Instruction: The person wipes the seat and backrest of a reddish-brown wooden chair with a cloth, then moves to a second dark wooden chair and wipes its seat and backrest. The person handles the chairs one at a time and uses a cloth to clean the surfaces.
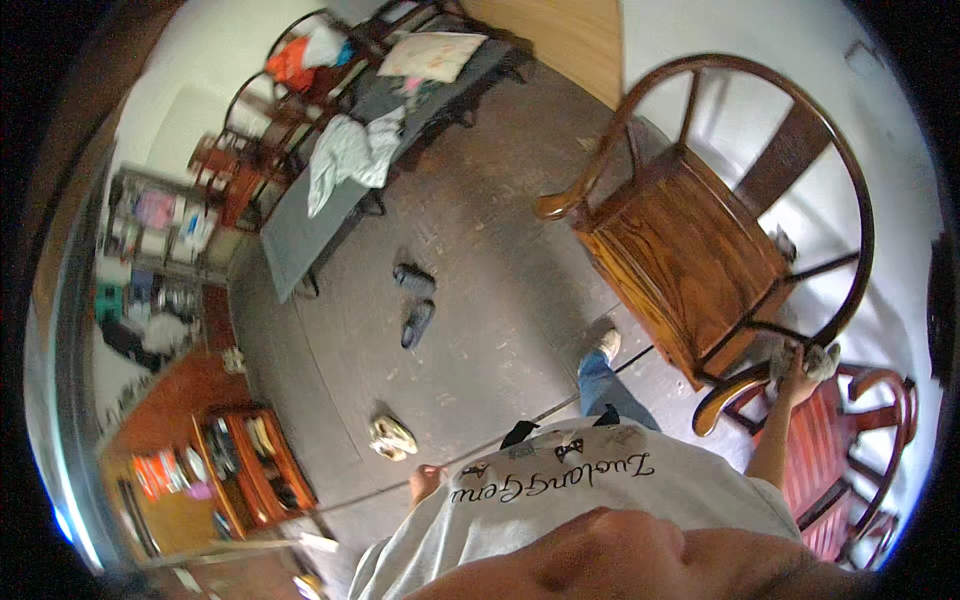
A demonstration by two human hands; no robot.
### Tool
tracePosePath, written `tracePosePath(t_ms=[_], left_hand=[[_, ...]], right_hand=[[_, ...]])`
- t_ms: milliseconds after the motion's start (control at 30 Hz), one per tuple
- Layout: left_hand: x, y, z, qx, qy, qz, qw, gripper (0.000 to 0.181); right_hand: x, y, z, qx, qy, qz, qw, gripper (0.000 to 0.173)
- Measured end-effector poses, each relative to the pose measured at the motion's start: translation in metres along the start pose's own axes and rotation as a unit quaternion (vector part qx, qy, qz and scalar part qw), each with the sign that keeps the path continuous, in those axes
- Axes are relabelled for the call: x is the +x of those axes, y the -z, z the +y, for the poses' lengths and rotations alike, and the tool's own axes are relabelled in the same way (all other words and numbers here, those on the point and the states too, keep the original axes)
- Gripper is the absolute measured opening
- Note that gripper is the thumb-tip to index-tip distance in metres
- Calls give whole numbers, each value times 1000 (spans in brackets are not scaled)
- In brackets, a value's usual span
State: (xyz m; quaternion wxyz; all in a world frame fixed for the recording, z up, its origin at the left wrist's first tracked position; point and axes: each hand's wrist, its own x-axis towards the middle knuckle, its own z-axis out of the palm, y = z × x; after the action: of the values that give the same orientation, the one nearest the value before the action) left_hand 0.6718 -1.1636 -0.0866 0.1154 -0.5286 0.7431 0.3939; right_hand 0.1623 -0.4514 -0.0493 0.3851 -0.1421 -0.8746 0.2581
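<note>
A wooden armchair point(690, 247) with a curved rail and a flat brown seat stands at the right. My right hand point(799, 381) grips a grey cloth point(822, 363) against the curved rail near one armrest. At my side, beside the pale printed garment point(555, 487) I wear, hangs my left hand point(426, 481); its fingers look curled, but I cannot tell whether they are closed or hold anything.
Another chair with a red striped seat point(814, 442) stands at lower right. Dark slippers point(416, 326) and light shoes point(392, 439) lie on the floor. A grey bench-like cot point(307, 232) bears a white cloth point(352, 154). An open shoe cabinet point(251, 480) is at lower left.
</note>
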Motion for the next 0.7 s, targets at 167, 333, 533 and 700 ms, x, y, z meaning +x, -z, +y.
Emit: tracePosePath(t_ms=[167,333,533,700], left_hand=[[109,-14,165,325,-221,-31,919,29],[142,-44,376,40,-282,-87,955,25],[119,-87,480,135,-379,-166,900,25],[169,-111,540,129,-401,-182,888,25]], right_hand=[[-8,8,3,-78,-190,-67,976,50],[-18,3,-1,-171,-216,-42,960,68],[-17,0,-41,-151,-273,-20,950,70],[-17,-3,-60,-207,-364,-10,908,67]])
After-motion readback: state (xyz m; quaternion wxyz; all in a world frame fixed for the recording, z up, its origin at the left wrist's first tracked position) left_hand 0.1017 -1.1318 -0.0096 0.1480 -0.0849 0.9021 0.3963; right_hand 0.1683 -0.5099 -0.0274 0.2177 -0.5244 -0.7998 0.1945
